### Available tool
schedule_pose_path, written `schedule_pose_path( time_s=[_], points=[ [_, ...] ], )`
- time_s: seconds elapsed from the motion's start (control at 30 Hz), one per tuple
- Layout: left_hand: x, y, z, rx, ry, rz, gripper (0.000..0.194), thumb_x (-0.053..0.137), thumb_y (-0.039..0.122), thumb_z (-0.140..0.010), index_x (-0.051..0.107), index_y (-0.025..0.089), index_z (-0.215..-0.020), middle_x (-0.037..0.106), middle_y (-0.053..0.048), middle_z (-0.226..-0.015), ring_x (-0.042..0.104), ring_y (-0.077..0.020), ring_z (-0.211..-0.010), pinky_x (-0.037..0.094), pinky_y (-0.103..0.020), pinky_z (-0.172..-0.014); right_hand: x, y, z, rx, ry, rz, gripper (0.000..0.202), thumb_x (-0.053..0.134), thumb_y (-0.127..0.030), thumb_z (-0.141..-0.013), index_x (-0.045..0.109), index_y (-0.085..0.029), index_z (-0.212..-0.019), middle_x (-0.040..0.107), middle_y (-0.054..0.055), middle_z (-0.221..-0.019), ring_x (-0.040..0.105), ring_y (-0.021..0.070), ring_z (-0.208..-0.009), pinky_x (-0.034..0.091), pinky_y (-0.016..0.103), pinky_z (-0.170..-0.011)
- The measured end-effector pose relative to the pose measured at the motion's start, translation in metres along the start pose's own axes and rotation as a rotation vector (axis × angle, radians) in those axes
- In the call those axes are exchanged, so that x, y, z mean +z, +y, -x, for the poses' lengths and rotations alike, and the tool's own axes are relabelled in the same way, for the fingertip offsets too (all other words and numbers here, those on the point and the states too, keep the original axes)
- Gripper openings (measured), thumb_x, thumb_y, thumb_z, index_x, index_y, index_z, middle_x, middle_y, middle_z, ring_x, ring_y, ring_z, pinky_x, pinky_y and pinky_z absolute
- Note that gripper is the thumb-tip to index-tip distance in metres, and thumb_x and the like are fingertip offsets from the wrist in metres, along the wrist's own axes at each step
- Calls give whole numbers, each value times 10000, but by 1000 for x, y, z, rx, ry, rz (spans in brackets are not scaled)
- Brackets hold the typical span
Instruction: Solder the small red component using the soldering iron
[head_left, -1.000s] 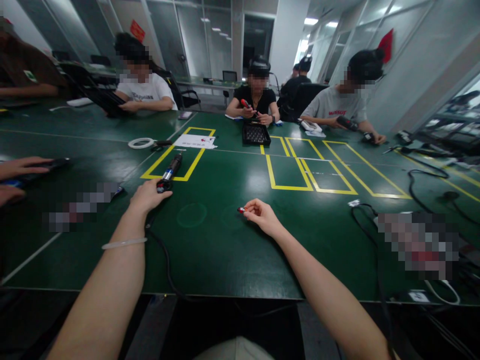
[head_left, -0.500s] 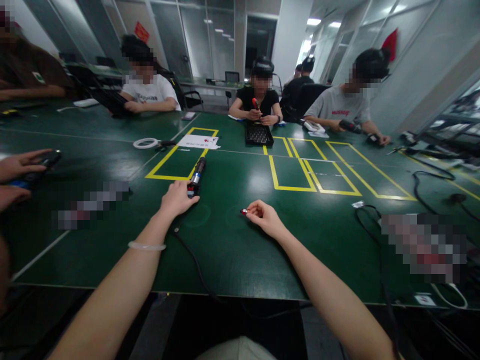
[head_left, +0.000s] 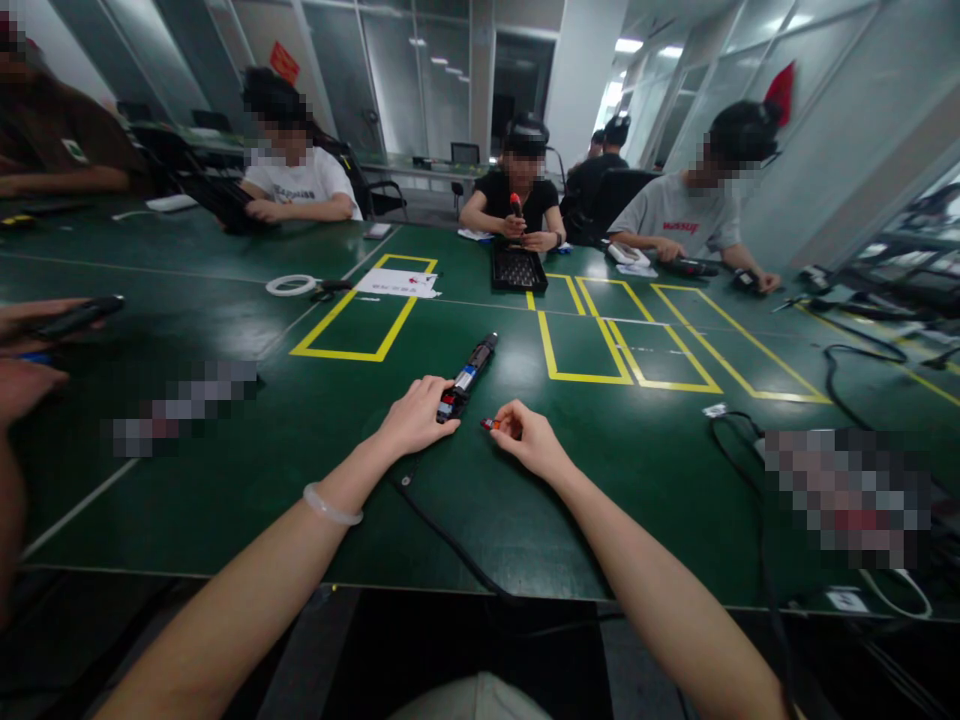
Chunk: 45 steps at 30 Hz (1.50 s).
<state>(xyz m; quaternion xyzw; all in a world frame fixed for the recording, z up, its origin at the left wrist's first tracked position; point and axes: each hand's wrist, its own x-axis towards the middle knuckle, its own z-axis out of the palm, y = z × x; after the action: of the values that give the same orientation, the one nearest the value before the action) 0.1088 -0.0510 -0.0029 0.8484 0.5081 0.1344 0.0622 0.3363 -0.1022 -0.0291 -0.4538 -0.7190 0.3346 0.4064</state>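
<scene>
My left hand (head_left: 420, 415) is curled around the near end of a dark tool (head_left: 477, 364), whose far tip points to one o'clock. My right hand (head_left: 530, 435) pinches a small red piece (head_left: 488, 424) between thumb and fingertips, at the tool's five o'clock, near it but apart. To handle these well, I'd steady the tool low against the green table (head_left: 585, 540), pinch lightly so nothing slips, and mind the black cord (head_left: 450, 540) below my left wrist, toward six o'clock.
</scene>
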Motion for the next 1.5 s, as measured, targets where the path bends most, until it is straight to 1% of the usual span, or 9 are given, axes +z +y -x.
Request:
schedule_pose_path(
  time_s=[0.3,0.43,0.57,0.67,0.83,1.0,1.13,1.27,1.5],
  points=[
    [5,24,5,187,-37,147,581,610,370,-756,434,239,-1295,494,-88,-1308,472,-272,-1178,469,-400,-916,3,0,1,3,-4,134,116,581,-223,-800,512,-192,-888,555,-40,-677,527,111,-594,410,223,-591],
    [7,29,7,231,-41,168,582,613,340,-753,432,238,-1297,489,-88,-1310,470,-267,-1176,450,-406,-956,6,2,0,14,-13,221,121,602,-223,-786,510,-199,-861,551,-42,-673,512,112,-586,389,218,-577],
    [7,32,7,251,-45,164,584,612,344,-760,424,233,-1301,484,-87,-1316,465,-264,-1178,461,-404,-942,7,3,0,10,-13,249,135,607,-221,-786,505,-204,-873,533,-48,-666,496,113,-576,370,213,-561],
    [7,33,8,259,-44,159,581,612,343,-762,423,229,-1300,483,-86,-1317,461,-262,-1179,460,-401,-945,7,3,0,-38,-20,226,129,590,-204,-802,517,-202,-909,531,-46,-677,502,116,-590,380,215,-582],
    [7,32,8,258,-44,156,588,609,346,-767,412,232,-1309,481,-84,-1321,462,-261,-1181,465,-399,-935,4,2,1,-99,-51,163,70,566,-184,-825,560,-183,-894,564,-23,-715,530,119,-618,407,219,-614],
    [6,35,8,259,-31,133,570,612,387,-781,419,236,-1296,486,-85,-1312,471,-259,-1166,466,-388,-923,4,2,-1,-82,-32,137,64,550,-161,-836,592,-176,-883,612,-4,-751,564,125,-635,424,223,-633],
    [5,42,8,214,-21,77,494,583,448,-812,450,242,-1241,512,-87,-1257,494,-261,-1123,481,-376,-855,4,3,-2,-61,-22,124,37,568,-189,-845,602,-178,-852,628,0,-761,568,129,-640,427,228,-636],
    [7,51,9,171,20,15,426,547,454,-844,471,229,-1199,532,-93,-1196,510,-258,-1078,475,-377,-841,2,3,-2,-69,-12,131,76,564,-214,-861,622,-176,-831,634,7,-758,562,133,-643,425,233,-635],
    [8,51,7,154,28,-19,439,500,448,-880,444,242,-1263,517,-89,-1219,503,-249,-1092,475,-356,-831,-4,0,0,-89,18,147,141,538,-200,-879,648,-175,-962,673,42,-889,582,143,-715,448,253,-696]
  ],
)
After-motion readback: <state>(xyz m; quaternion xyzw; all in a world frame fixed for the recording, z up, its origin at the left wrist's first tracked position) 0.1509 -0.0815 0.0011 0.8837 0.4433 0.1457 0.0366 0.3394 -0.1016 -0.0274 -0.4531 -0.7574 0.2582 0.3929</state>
